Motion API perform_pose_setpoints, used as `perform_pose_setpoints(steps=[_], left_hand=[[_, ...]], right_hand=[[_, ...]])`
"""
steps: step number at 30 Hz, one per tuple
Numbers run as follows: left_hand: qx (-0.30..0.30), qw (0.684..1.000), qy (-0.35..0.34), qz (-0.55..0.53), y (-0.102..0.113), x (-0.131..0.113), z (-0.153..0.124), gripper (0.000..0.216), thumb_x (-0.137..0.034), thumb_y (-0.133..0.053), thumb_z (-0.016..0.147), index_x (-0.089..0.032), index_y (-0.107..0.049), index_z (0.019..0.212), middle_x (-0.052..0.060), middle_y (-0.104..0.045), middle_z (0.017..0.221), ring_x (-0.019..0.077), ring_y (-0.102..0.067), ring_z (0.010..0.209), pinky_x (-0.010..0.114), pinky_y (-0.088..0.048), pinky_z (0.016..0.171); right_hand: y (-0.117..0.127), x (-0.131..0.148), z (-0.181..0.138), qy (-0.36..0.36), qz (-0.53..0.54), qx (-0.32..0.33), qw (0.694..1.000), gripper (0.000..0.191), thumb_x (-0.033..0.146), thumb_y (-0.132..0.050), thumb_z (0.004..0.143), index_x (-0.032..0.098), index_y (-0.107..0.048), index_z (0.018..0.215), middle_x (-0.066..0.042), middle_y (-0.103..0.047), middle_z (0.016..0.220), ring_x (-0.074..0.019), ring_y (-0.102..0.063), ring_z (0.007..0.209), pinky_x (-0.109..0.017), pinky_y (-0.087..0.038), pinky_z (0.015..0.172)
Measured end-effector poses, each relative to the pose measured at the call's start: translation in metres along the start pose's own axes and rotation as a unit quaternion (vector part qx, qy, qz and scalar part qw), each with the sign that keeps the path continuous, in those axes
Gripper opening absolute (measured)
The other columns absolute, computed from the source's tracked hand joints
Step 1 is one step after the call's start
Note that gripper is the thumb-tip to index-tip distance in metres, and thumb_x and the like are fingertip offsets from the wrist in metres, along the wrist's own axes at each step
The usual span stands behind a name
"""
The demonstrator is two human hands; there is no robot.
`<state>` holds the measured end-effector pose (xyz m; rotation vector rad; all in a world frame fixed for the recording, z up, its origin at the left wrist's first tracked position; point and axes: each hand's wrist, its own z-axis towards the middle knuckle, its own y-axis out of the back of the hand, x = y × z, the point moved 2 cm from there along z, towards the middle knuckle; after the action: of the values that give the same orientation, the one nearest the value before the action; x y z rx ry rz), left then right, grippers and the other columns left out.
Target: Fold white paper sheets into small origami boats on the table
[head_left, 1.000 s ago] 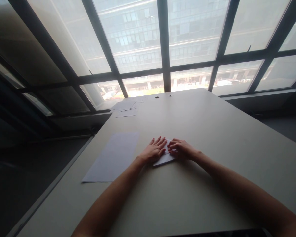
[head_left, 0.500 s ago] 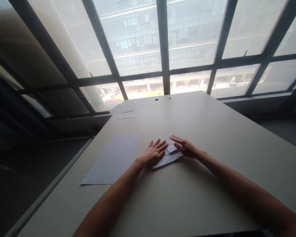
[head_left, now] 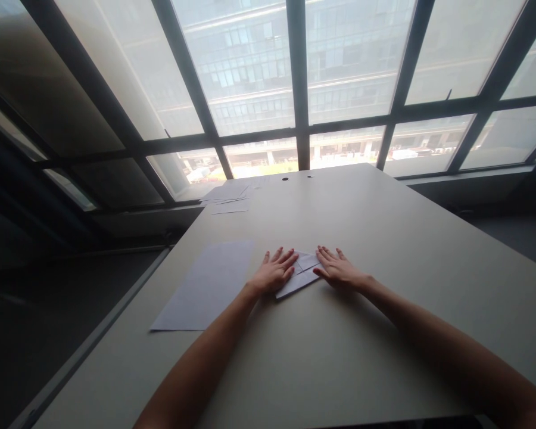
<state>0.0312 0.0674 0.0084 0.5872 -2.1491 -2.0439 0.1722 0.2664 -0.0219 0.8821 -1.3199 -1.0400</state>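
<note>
We're resting bare L hand (head_left: 272,274) & bare R hand (head_left: 339,273) on folded white paper (head_left: 302,277), fingers apart, clamping nothing, prob. holding creases flat

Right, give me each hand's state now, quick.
Left hand: open, fingers spread, laid palm down on the left of the folded paper.
Right hand: open, palm down, fingers at the paper's right edge.
</note>
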Motion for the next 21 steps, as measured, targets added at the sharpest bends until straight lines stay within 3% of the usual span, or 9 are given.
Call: perform_pose_setpoints(steps=[5,8,12,16,18,21], left_hand=[[-0.014,1.0,0.024,-0.013,-0.003,-0.002,0.003,0.054,-0.048,-0.027,0.1,-0.036,-0.026,0.152,0.0,-0.019,0.162,0.0333,-0.007,0.15,0.069,-0.004,0.113],[-0.021,0.999,0.032,-0.018,-0.004,-0.002,0.004,0.054,-0.05,-0.029,0.099,-0.039,-0.027,0.151,-0.001,-0.021,0.162,0.0336,-0.009,0.15,0.07,-0.005,0.113],[-0.032,0.999,0.031,-0.032,-0.002,-0.002,0.005,0.054,-0.053,-0.034,0.097,-0.038,-0.034,0.149,0.001,-0.028,0.16,0.0344,-0.013,0.149,0.07,-0.007,0.112],[-0.079,0.995,0.025,-0.056,0.001,-0.003,0.006,0.046,-0.047,-0.024,0.102,-0.035,-0.057,0.132,0.003,-0.051,0.144,0.0286,-0.032,0.142,0.068,-0.004,0.114],[-0.12,0.991,0.01,-0.059,0.003,-0.005,0.006,0.04,-0.043,-0.032,0.101,-0.033,-0.065,0.121,0.004,-0.06,0.13,0.0249,-0.046,0.131,0.063,-0.001,0.116],[-0.156,0.986,-0.009,-0.06,0.003,-0.006,0.005,0.029,-0.04,-0.052,0.094,-0.03,-0.066,0.118,0.005,-0.062,0.119,0.0236,-0.054,0.117,0.059,-0.009,0.118]], right_hand=[[0.013,-0.003,0.003,-0.049,-0.026,-0.093,0.994,0.068,0.052,-0.022,0.101,0.009,-0.03,0.152,-0.02,-0.026,0.157,-0.0297,-0.02,0.148,-0.056,-0.011,0.119],[0.02,0.011,0.003,0.004,-0.029,-0.149,0.988,0.055,0.032,-0.029,0.101,0.013,-0.03,0.153,-0.015,-0.026,0.159,-0.0245,-0.019,0.149,-0.05,-0.012,0.12],[0.011,0.023,0.003,0.061,-0.008,-0.062,0.996,0.054,0.027,-0.035,0.098,0.02,-0.033,0.152,-0.012,-0.029,0.158,-0.0253,-0.022,0.148,-0.052,-0.017,0.119],[0.005,0.016,0.002,0.078,0.019,-0.004,0.997,0.057,0.027,-0.04,0.097,0.024,-0.03,0.153,-0.011,-0.023,0.16,-0.0268,-0.019,0.148,-0.054,-0.014,0.119],[0.006,0.011,0.002,0.102,0.032,0.007,0.994,0.056,0.024,-0.042,0.096,0.027,-0.033,0.152,-0.01,-0.024,0.16,-0.0258,-0.019,0.149,-0.054,-0.011,0.119],[0.01,0.007,0.002,0.131,0.041,0.014,0.99,0.054,0.024,-0.044,0.096,0.029,-0.038,0.149,-0.009,-0.026,0.159,-0.0252,-0.019,0.149,-0.054,-0.011,0.119]])
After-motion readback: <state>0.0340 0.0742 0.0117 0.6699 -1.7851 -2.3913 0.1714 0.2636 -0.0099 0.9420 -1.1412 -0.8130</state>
